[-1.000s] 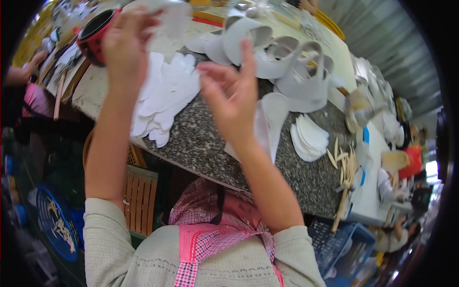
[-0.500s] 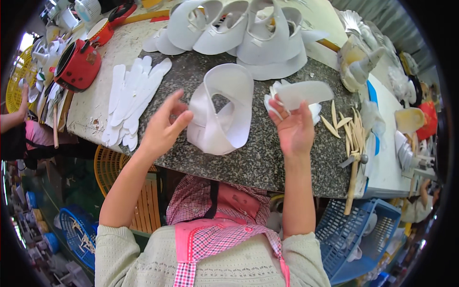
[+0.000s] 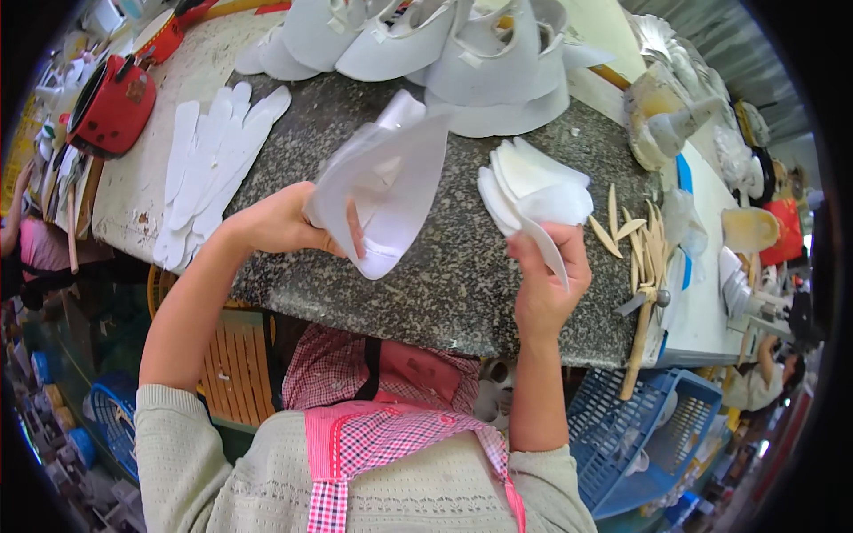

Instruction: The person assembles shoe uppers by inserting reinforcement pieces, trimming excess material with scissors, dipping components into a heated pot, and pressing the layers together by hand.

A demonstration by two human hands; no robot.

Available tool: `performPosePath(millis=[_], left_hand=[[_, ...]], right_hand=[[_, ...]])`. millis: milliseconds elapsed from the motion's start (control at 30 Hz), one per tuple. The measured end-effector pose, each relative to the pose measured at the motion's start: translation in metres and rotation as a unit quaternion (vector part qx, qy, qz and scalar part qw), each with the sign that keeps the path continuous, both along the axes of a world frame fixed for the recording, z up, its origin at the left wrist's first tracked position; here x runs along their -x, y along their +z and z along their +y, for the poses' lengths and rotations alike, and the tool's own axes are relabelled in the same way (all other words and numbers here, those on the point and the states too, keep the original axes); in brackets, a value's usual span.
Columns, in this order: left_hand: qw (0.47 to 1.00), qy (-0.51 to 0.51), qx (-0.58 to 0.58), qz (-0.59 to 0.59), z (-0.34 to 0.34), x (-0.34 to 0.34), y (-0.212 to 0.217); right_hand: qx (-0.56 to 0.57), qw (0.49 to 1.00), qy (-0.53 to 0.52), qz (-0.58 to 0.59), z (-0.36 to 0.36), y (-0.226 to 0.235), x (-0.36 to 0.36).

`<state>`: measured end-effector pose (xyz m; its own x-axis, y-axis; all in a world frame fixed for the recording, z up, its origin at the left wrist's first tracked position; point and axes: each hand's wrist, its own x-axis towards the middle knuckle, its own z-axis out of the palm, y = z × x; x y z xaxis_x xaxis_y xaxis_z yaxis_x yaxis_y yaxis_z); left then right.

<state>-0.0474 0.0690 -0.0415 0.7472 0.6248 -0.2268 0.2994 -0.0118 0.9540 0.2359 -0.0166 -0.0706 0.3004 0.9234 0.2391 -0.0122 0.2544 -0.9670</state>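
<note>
One shell (image 3: 400,186), long axis up rightward

I'm in a workshop — batch work, by the look of it. The white form (image 3: 407,178) in my left fingers (image 3: 327,241) has a row of near-twins (image 3: 489,80) across the desk (image 3: 209,64), with alike flat strips (image 3: 209,169) heaped nearby. A wooden-handled hammer (image 3: 636,351) lies at a speckled stone slab's (image 3: 391,302) edge, a blue crate (image 3: 593,413) stands below — and other people (image 3: 753,388) show on either side.
</note>
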Motion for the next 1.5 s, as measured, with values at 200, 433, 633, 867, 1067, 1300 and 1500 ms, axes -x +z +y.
performPosePath(millis=[200, 433, 633, 867, 1067, 1300, 1500], left_hand=[[0.999, -0.019, 0.003, 0.040, -0.009, 0.020, -0.006], [0.999, -0.047, -0.014, 0.023, -0.011, 0.029, -0.020], [0.991, -0.054, -0.096, -0.080, -0.017, 0.040, -0.044], [0.993, -0.049, -0.068, -0.082, -0.019, 0.049, -0.076], [0.976, 0.090, 0.132, -0.147, -0.033, 0.062, -0.083], [0.966, -0.068, -0.240, -0.069, -0.017, 0.047, -0.061], [0.998, 0.032, -0.038, -0.029, -0.021, 0.058, -0.065]], right_hand=[[0.029, 0.986, 0.095, 0.133, -0.003, 0.018, 0.027], [-0.047, 0.981, 0.145, 0.116, -0.014, 0.008, 0.063], [-0.211, 0.894, 0.149, -0.366, 0.003, -0.010, 0.089], [-0.278, 0.843, 0.179, -0.425, 0.015, -0.014, 0.099], [-0.307, 0.824, 0.185, -0.438, 0.014, -0.018, 0.105], [-0.156, 0.890, 0.148, -0.402, 0.013, -0.026, 0.104], [-0.160, 0.879, 0.168, -0.417, 0.017, -0.022, 0.104]])
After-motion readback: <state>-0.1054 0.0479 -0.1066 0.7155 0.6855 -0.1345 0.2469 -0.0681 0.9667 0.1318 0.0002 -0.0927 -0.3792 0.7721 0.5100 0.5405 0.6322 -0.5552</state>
